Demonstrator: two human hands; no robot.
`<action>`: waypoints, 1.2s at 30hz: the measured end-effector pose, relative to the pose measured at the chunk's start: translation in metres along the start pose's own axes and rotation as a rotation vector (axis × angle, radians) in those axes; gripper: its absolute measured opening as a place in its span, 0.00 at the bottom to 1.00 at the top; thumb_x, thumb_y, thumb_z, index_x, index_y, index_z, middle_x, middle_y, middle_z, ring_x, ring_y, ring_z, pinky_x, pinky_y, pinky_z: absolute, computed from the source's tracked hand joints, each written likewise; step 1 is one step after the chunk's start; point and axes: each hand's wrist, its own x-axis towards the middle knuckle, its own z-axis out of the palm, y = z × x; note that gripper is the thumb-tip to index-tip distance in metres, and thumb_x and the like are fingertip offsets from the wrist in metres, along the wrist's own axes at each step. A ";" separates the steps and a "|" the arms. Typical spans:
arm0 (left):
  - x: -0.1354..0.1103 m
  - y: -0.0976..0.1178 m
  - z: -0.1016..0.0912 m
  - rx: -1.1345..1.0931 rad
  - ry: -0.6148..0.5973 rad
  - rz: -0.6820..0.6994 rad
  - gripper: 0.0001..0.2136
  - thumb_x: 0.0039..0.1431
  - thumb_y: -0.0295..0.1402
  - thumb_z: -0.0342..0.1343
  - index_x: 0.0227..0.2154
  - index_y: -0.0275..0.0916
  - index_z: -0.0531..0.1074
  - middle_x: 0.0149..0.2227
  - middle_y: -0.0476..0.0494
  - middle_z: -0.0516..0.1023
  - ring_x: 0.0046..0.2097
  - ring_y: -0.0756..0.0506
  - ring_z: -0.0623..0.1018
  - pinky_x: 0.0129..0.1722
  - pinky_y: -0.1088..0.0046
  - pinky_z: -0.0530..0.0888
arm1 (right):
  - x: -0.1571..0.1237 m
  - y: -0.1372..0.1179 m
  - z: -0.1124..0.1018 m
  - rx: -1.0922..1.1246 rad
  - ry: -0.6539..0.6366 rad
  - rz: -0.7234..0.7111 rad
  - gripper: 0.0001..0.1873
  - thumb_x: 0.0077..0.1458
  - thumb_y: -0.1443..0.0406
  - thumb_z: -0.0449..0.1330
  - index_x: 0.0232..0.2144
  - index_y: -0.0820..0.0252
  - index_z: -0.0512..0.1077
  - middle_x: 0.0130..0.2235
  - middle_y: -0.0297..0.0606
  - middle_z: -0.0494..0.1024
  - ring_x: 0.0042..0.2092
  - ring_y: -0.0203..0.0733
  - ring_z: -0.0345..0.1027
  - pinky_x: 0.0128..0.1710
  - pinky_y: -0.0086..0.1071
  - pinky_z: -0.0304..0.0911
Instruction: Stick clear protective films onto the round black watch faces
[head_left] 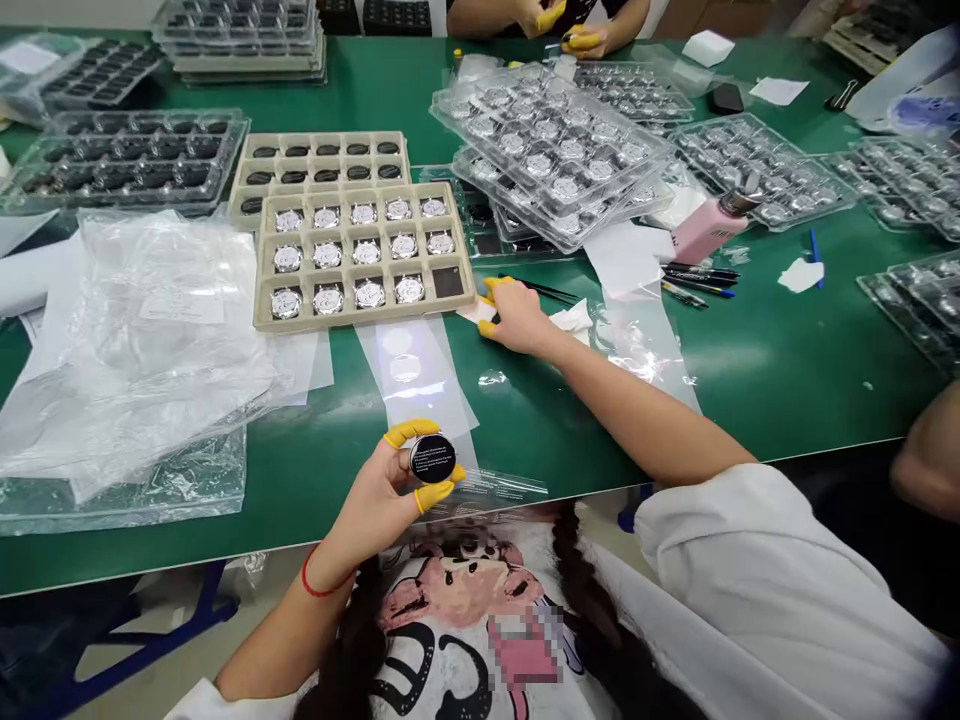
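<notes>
My left hand, with yellow finger cots, holds a round watch head by its rim, above the table's near edge. Its upturned face is black with small white print. My right hand, also in yellow cots, reaches forward and pinches a small pale flat piece, of paper or cloth, at the corner of a beige tray. Silver watch heads lie in that tray's compartments; the lower right one shows only its dark bottom. Black tweezers lie beside my right hand.
Clear trays of watch heads are stacked behind my right hand. A pink bottle and pens are to its right. Plastic bags cover the left side. A clear film strip lies ahead. Another person's hands work opposite.
</notes>
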 end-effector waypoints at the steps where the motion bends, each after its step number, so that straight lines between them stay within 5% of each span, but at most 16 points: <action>1: -0.001 -0.002 0.001 -0.023 0.005 -0.002 0.28 0.54 0.36 0.71 0.52 0.39 0.63 0.37 0.43 0.87 0.42 0.45 0.87 0.45 0.72 0.80 | -0.009 0.004 -0.002 0.000 -0.027 0.011 0.25 0.52 0.65 0.62 0.52 0.67 0.68 0.56 0.58 0.71 0.59 0.66 0.62 0.58 0.55 0.60; 6: -0.004 -0.009 0.006 -0.112 0.000 0.034 0.28 0.52 0.33 0.72 0.51 0.38 0.64 0.37 0.44 0.86 0.42 0.45 0.86 0.42 0.73 0.80 | -0.045 0.022 -0.004 0.084 -0.056 0.018 0.14 0.52 0.67 0.60 0.43 0.62 0.70 0.48 0.52 0.75 0.50 0.55 0.67 0.53 0.50 0.64; 11: -0.004 -0.017 0.004 -0.079 -0.028 0.076 0.25 0.55 0.32 0.69 0.53 0.38 0.66 0.39 0.44 0.85 0.44 0.44 0.86 0.42 0.72 0.79 | -0.088 -0.003 -0.005 0.302 0.165 0.018 0.08 0.64 0.61 0.54 0.41 0.59 0.69 0.44 0.46 0.78 0.43 0.46 0.70 0.46 0.45 0.67; 14: -0.005 -0.020 0.002 -0.071 -0.041 0.110 0.25 0.56 0.31 0.69 0.53 0.38 0.66 0.40 0.44 0.85 0.43 0.45 0.86 0.43 0.73 0.79 | -0.135 -0.039 -0.012 0.446 0.288 -0.243 0.07 0.66 0.60 0.57 0.42 0.56 0.72 0.41 0.39 0.79 0.40 0.42 0.72 0.44 0.41 0.68; 18: -0.004 -0.024 0.000 -0.020 -0.020 0.199 0.25 0.54 0.31 0.69 0.53 0.38 0.67 0.39 0.46 0.84 0.40 0.48 0.85 0.41 0.75 0.79 | -0.174 -0.077 0.002 0.333 0.375 -0.685 0.05 0.67 0.64 0.59 0.43 0.55 0.74 0.35 0.37 0.79 0.39 0.42 0.71 0.42 0.39 0.65; 24: -0.002 -0.033 -0.002 0.042 -0.014 0.258 0.26 0.54 0.30 0.69 0.54 0.39 0.67 0.41 0.47 0.83 0.42 0.47 0.84 0.43 0.75 0.79 | -0.163 -0.079 0.036 0.173 0.510 -0.713 0.05 0.65 0.69 0.58 0.44 0.61 0.70 0.35 0.41 0.77 0.39 0.44 0.65 0.41 0.38 0.61; 36: 0.003 -0.035 -0.005 0.080 -0.086 0.288 0.28 0.56 0.30 0.68 0.58 0.38 0.66 0.44 0.44 0.83 0.43 0.47 0.84 0.45 0.74 0.79 | -0.149 -0.073 0.036 0.131 0.554 -0.663 0.06 0.67 0.67 0.54 0.44 0.60 0.70 0.37 0.40 0.77 0.40 0.44 0.67 0.41 0.38 0.59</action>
